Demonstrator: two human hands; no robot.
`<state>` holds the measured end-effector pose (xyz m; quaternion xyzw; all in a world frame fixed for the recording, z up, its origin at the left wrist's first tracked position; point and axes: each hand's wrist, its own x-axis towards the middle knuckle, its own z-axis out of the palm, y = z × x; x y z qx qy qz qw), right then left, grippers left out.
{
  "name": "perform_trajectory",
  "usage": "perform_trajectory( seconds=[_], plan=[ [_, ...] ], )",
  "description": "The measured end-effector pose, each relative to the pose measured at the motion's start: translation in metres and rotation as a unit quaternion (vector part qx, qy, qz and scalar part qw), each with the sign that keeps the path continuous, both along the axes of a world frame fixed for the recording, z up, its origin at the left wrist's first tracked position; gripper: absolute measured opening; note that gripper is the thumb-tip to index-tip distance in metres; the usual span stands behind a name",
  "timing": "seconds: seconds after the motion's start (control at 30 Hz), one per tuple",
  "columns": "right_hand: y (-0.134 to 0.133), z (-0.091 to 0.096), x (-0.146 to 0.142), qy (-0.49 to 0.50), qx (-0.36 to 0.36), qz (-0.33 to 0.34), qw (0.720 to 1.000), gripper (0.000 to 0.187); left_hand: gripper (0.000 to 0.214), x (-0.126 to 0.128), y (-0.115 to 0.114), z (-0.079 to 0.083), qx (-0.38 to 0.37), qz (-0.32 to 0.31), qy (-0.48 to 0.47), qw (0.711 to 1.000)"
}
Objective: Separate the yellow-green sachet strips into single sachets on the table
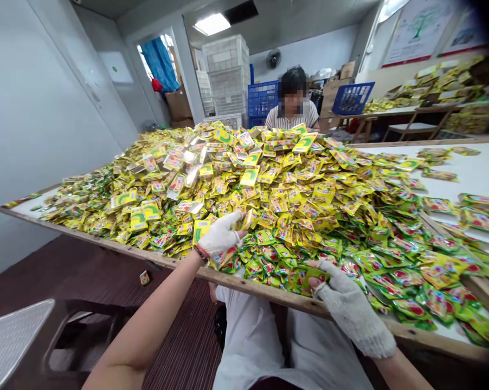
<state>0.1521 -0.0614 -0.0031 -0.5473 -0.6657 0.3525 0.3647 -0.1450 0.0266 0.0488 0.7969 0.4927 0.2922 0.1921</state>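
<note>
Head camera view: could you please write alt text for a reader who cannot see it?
A white-gloved left hand reaches into a large heap of small yellow and green packets on a wood-edged table, while the gloved right hand pinches a green packet near the edge. Beyond the heap is a person in a striped top.

We hold our bare left forearm (159, 319) stretched out, our gloved left hand (221, 236) tilted inward with fingers curled toward the thumb. Our gloved right hand (346, 306) points leftward, its bare thumb tip and fingers bent together.
</note>
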Motion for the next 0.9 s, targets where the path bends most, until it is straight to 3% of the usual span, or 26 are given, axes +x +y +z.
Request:
perform_trajectory(
  seconds=[0.1, 0.2, 0.3, 0.4, 0.5, 0.63, 0.73, 0.8, 0.9],
  plan=[
    [0.006, 0.016, -0.006, 0.028, 0.082, 0.048, 0.995, 0.033, 0.041, 0.029, -0.016, 0.001, -0.116, -0.141, -0.15, 0.972],
    [0.019, 0.024, -0.012, 0.052, 0.024, 0.054, 0.997, 0.033, 0.037, 0.061, -0.025, -0.008, -0.189, -0.192, -0.177, 0.947],
    [0.028, 0.016, -0.016, 0.121, -0.072, -0.033, 0.989, 0.04, 0.038, 0.087, -0.035, -0.024, -0.17, -0.092, -0.205, 0.96],
    [0.026, 0.003, -0.018, 0.223, -0.091, -0.126, 0.962, 0.043, 0.049, 0.105, -0.055, -0.041, -0.011, 0.03, -0.132, 0.991],
    [0.016, -0.005, -0.022, 0.259, -0.083, -0.122, 0.955, 0.043, 0.076, 0.115, -0.073, -0.051, 0.104, 0.069, 0.05, 0.991],
    [0.003, -0.001, -0.02, 0.284, -0.071, -0.106, 0.95, 0.045, 0.078, 0.112, -0.074, -0.05, 0.102, 0.078, 0.14, 0.982],
    [0.002, 0.003, -0.009, 0.217, -0.044, -0.116, 0.968, 0.046, 0.072, 0.103, -0.069, -0.043, 0.09, 0.045, 0.157, 0.983],
    [0.004, 0.003, -0.001, 0.103, -0.002, -0.124, 0.987, 0.045, 0.07, 0.1, -0.069, -0.039, 0.078, 0.03, 0.166, 0.983],
    [0.01, 0.0, 0.01, -0.062, 0.091, -0.11, 0.988, 0.04, 0.062, 0.1, -0.071, -0.036, 0.067, 0.017, 0.181, 0.981]
  ],
)
